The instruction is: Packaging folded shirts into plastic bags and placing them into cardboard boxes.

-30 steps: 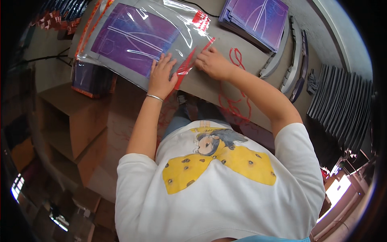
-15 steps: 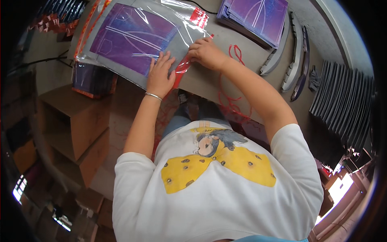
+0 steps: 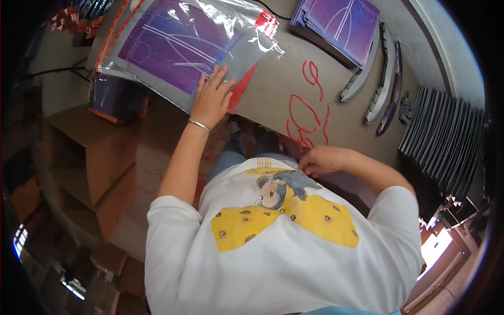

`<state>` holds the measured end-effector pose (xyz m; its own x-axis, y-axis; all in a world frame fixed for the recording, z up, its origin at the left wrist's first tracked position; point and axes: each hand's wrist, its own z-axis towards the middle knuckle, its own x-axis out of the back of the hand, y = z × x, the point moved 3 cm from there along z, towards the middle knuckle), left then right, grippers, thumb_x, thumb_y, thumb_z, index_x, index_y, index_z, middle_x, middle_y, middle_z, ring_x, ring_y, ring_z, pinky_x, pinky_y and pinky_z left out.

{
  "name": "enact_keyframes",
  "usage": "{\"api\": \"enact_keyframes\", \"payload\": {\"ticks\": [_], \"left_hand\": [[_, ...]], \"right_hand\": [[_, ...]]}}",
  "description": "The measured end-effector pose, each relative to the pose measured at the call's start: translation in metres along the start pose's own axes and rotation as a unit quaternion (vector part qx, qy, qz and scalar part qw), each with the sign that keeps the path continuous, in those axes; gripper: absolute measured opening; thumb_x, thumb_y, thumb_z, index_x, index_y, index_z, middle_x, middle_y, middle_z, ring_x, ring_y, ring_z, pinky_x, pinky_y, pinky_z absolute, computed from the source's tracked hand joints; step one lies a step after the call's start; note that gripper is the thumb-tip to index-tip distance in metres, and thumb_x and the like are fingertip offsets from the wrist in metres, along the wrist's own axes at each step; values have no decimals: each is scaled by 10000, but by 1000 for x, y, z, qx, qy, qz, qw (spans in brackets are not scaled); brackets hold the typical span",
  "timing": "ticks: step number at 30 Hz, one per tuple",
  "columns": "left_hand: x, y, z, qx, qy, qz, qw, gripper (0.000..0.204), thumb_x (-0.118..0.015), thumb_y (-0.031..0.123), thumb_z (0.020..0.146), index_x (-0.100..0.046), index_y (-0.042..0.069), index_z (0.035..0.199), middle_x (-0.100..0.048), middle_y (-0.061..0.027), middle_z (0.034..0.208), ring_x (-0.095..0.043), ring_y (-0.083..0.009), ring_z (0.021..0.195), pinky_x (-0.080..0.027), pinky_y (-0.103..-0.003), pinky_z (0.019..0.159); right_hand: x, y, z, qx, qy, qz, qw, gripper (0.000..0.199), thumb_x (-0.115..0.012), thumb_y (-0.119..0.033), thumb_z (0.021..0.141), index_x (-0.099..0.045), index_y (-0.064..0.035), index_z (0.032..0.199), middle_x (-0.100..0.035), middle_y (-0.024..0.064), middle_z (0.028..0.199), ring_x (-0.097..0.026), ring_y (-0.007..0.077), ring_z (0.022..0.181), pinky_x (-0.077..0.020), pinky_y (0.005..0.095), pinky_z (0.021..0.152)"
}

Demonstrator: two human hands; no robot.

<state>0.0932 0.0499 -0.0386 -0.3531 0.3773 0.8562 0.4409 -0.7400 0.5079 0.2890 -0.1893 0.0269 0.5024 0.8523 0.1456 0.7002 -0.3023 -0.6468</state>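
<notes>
A clear plastic bag (image 3: 252, 44) with red and orange printing lies on the table. Inside is a purple panel (image 3: 173, 39) with white line drawing and a grey border. My left hand (image 3: 211, 100) rests flat on the bag's near right part, fingers spread, beside its red edge band. My right hand (image 3: 321, 160) is off the bag, low by the table's front edge and close to my shirt. Its fingers are curled inward, and what they hold, if anything, is hidden. Thin red strips (image 3: 304, 118) lie in loops just beyond it.
A stack of purple panels (image 3: 338, 26) stands at the back right. Curved grey strips (image 3: 381, 73) lie beside it. A row of dark grey sheets (image 3: 441, 128) is at the far right. Cardboard boxes (image 3: 110, 170) stand on the left, below a bagged purple stack (image 3: 116, 100).
My right hand has left the bag's right edge and come back toward my body, past the red strips. The bag's right edge has shifted slightly; my left hand stays on it.
</notes>
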Motion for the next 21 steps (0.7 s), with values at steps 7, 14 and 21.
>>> {"api": "enact_keyframes", "payload": {"ticks": [7, 14, 21], "left_hand": [[17, 29, -75, 115, 97, 106, 983, 289, -735, 257, 748, -570, 95, 922, -492, -124, 1215, -383, -349, 1223, -211, -596, 1045], [18, -24, -93, 283, 229, -135, 921, 232, -702, 151, 794, -512, 47, 712, -567, -134, 1045, -547, -300, 937, -450, -385, 776], [12, -48, -111, 336, 268, -355, 830, 318, -598, -18, 845, -380, 10, 1074, -503, -97, 1062, -536, -126, 882, -474, -239, 727]], "right_hand": [[98, -11, 8, -1, 533, -91, 841, 171, -628, -129, 798, -609, -69, 957, -618, 123, 912, -593, 322, 898, -480, 396, 779], [89, -59, 142, 321, 297, 155, 886, 199, -597, -113, 834, -605, -53, 1023, -632, 117, 1001, -603, 271, 966, -472, 372, 867], [224, 64, 133, 116, 691, 313, 641, 360, -630, -150, 829, -546, -9, 1150, -639, 111, 1034, -609, 180, 935, -485, 307, 821]]}}
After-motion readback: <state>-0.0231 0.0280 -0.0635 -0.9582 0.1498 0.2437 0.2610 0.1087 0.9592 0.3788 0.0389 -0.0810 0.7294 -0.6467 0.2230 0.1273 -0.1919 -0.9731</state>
